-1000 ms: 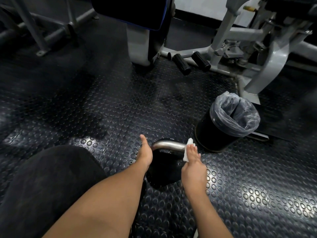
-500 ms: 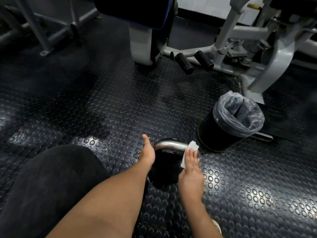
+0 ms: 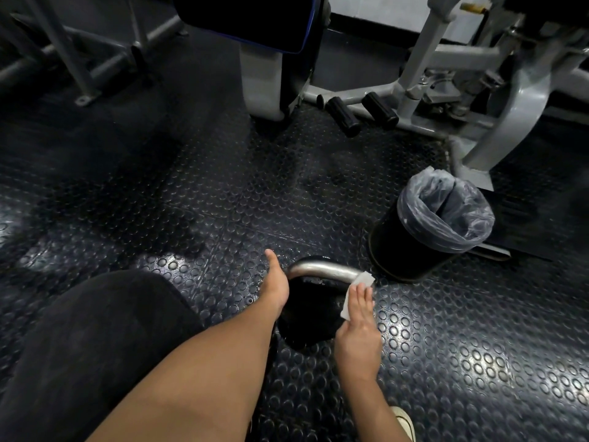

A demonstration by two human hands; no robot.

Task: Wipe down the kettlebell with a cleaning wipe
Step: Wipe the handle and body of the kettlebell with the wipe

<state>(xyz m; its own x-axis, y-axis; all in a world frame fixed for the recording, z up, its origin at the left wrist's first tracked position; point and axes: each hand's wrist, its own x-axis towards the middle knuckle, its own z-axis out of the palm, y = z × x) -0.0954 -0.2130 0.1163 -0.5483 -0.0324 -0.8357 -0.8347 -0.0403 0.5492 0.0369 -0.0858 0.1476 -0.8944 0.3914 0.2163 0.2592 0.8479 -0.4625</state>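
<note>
A black kettlebell (image 3: 307, 317) with a bare steel handle (image 3: 322, 269) stands on the studded rubber floor, low in the middle of the view. My left hand (image 3: 276, 287) grips the left end of the handle, thumb pointing up. My right hand (image 3: 358, 333) presses a white cleaning wipe (image 3: 357, 293) flat against the right end of the handle and the bell's right side, fingers stretched out over the wipe. Most of the wipe is hidden under my palm.
A black bin (image 3: 424, 237) lined with a clear bag stands just right of and behind the kettlebell. Grey gym machine frames (image 3: 478, 90) and black foot pegs (image 3: 342, 116) fill the back. My dark-clothed knee (image 3: 89, 346) is at the lower left, a pale shoe (image 3: 404, 421) at the bottom.
My right hand has slid the wipe from the top right of the handle down along the bell's right side. My left hand keeps its hold; the view has shifted slightly.
</note>
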